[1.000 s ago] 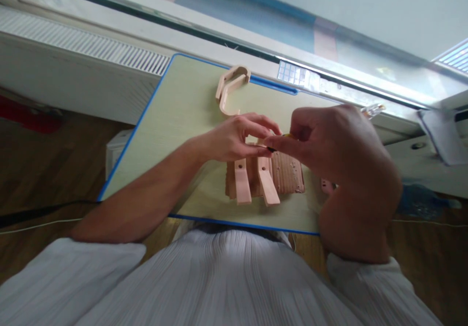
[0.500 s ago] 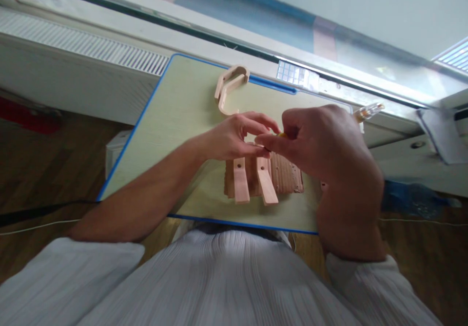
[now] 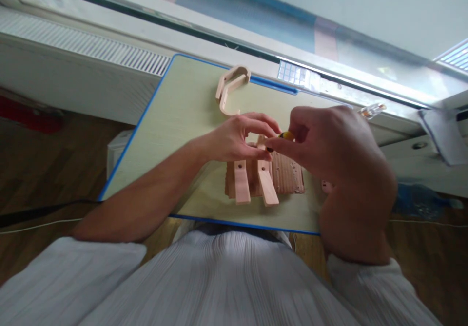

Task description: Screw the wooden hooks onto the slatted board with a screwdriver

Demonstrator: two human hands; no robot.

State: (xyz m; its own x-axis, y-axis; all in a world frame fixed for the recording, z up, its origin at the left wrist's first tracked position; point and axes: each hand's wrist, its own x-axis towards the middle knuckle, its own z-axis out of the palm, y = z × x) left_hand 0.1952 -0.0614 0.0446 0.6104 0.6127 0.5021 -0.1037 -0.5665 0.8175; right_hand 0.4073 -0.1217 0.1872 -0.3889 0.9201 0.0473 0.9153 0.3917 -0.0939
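Observation:
My right hand (image 3: 321, 138) is closed around a small screwdriver (image 3: 287, 135) with a yellow and black handle, its tip pointing left toward the other hand. My left hand (image 3: 243, 136) curves its thumb and fingers around a pale wooden piece (image 3: 261, 141), mostly hidden by the fingers. Just below the hands, two angled wooden strips (image 3: 242, 184), each with a dark hole, lie on brown corrugated cardboard (image 3: 288, 175). Their upper ends run under my left hand.
A blue-edged, pale table (image 3: 157, 106) carries the work. Curved wooden parts (image 3: 234, 85) lie at its far side, beside a blue slot (image 3: 274, 85). A clear item with amber inside (image 3: 373, 110) is beyond my right hand. A radiator (image 3: 109, 53) and windowsill run behind.
My right hand has shifted slightly right, away from the left fingertips, showing more of the yellow and black handle. My left hand has barely moved.

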